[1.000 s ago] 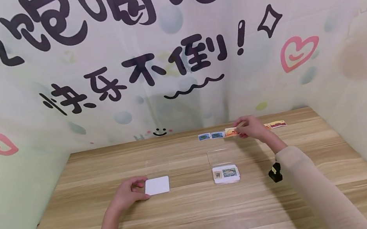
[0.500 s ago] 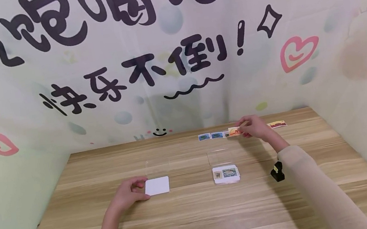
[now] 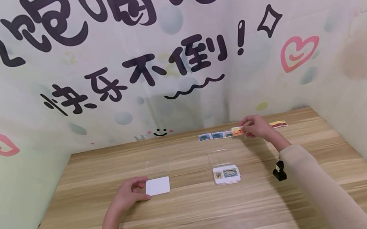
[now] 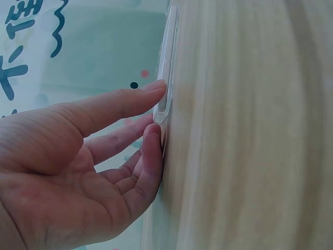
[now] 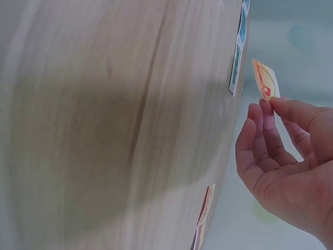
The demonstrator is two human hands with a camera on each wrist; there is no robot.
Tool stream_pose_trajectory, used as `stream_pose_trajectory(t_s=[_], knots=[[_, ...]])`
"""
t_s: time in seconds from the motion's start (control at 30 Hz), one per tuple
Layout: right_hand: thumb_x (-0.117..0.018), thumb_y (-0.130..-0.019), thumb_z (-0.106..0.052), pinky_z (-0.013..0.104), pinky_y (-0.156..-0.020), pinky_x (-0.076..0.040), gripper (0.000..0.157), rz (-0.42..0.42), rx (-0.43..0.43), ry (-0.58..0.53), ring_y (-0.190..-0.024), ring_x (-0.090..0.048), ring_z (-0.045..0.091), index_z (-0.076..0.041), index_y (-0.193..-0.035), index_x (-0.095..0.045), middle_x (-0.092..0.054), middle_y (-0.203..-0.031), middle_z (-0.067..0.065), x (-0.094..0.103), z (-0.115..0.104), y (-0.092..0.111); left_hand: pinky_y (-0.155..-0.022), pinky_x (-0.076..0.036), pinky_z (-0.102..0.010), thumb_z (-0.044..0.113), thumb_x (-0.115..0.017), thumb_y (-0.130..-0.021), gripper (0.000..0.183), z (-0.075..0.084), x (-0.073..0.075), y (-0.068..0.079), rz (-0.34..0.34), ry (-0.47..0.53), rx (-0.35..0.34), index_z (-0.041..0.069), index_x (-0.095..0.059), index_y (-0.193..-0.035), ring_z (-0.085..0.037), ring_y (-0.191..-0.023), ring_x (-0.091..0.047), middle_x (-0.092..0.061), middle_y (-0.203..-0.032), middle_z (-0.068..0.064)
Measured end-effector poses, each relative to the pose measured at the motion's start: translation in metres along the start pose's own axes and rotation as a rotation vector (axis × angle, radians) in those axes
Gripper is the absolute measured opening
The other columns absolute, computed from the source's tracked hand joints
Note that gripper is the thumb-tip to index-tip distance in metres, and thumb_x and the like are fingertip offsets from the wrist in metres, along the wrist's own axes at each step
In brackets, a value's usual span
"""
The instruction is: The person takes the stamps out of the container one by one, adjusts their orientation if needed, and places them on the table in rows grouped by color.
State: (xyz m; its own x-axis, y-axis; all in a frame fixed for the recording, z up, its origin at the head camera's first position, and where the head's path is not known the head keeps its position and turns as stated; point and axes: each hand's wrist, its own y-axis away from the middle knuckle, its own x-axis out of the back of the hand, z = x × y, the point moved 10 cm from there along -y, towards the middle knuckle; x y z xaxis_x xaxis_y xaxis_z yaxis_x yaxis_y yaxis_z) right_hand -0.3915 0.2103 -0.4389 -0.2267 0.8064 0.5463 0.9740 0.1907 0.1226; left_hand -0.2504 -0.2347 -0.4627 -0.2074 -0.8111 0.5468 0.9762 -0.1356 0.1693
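Orange and yellow, a stamp (image 5: 266, 81) is clamped between the thumb and forefinger of the right hand (image 3: 258, 127), held up off the wooden table (image 3: 191, 216). Left of those fingertips lies a row of stamps: two blue stamps (image 3: 211, 136) and, nearest the pinch, a smaller dark-toned stamp (image 3: 228, 134). Right of the same hand, a red and yellow stamp (image 3: 279, 124) shows past the knuckles. Well apart, the left hand (image 3: 127, 194) has thumb and fingers curled at the near end of a clear case (image 4: 166, 62), gripping its edge; a white card (image 3: 158, 186) lies just beyond those fingertips. Between the two hands, a second card (image 3: 227, 179) carries a small brown stamp (image 3: 218, 175) and a larger greenish stamp (image 3: 230, 172).
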Motion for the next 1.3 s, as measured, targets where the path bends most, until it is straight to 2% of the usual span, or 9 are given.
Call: stream_pose_trajectory(t_s=[0.43,0.87,1.3], knots=[[-0.059,-0.106,-0.007,0.034,-0.072,-0.059,0.029,0.017,-0.005,0.031,-0.084,-0.069,0.025,0.012,-0.127,-0.061,-0.07,-0.11,0.03,0.013,0.01,0.0,-0.08,-0.052,-0.033,-0.003,-0.086,-0.079,0.057,0.002,0.001,0.002,-0.001,0.031,0.003,-0.013,-0.064,-0.131,-0.024,-0.093,-0.062,-0.065,-0.112,-0.02],[-0.059,-0.105,-0.006,0.034,-0.072,-0.059,0.029,0.042,-0.021,0.043,-0.081,-0.068,0.024,0.012,-0.127,-0.061,-0.071,-0.106,0.028,0.027,0.019,0.003,-0.08,-0.052,-0.034,-0.004,-0.086,-0.08,0.057,0.0,0.0,0.001,-0.001,0.021,0.004,-0.012,-0.064,-0.131,-0.025,-0.093,-0.062,-0.065,-0.112,-0.02],[-0.058,-0.104,-0.003,0.029,-0.065,-0.058,0.029,0.088,-0.018,0.04,-0.072,-0.064,0.016,0.016,-0.126,-0.061,-0.072,-0.097,0.026,0.037,0.026,0.007,-0.08,-0.052,-0.035,-0.003,-0.086,-0.08,0.057,0.0,0.0,0.002,-0.003,0.026,-0.005,-0.013,-0.063,-0.132,-0.026,-0.094,-0.063,-0.065,-0.113,-0.021]])
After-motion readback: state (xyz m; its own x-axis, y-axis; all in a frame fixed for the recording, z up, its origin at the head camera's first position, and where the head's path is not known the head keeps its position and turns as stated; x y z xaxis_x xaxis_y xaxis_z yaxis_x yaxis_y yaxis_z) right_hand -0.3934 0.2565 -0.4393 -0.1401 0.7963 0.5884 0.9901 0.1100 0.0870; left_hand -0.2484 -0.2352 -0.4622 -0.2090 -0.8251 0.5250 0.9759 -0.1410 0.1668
